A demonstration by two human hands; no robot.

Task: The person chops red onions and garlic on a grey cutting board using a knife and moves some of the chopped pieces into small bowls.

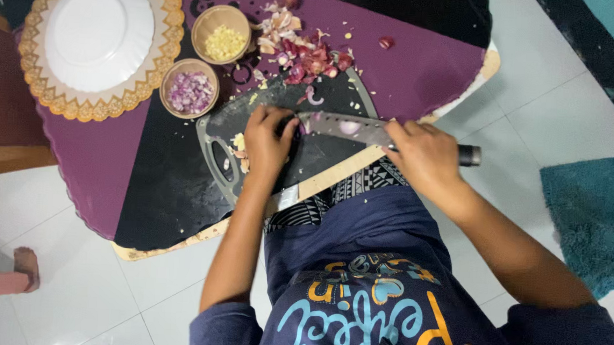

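A long steel kitchen knife with a dark handle (365, 130) lay across a dark grey plastic cutting board (253, 128), its blade flat-side up with a pale slice stuck to it. The right hand (427, 158) was closed around the handle. The left hand (268, 139) pressed down with curled fingers on something small at the blade's tip; what it held was hidden. The board sat at the near edge of a purple and black patterned counter (111, 162). Beyond the board lay a heap of reddish shallot skins and pieces (303, 50). To its left stood a small wooden bowl of chopped purple shallot (189, 89), a second wooden bowl of pale yellow mince (222, 35), and a white plate on a gold lace mat (99, 32).
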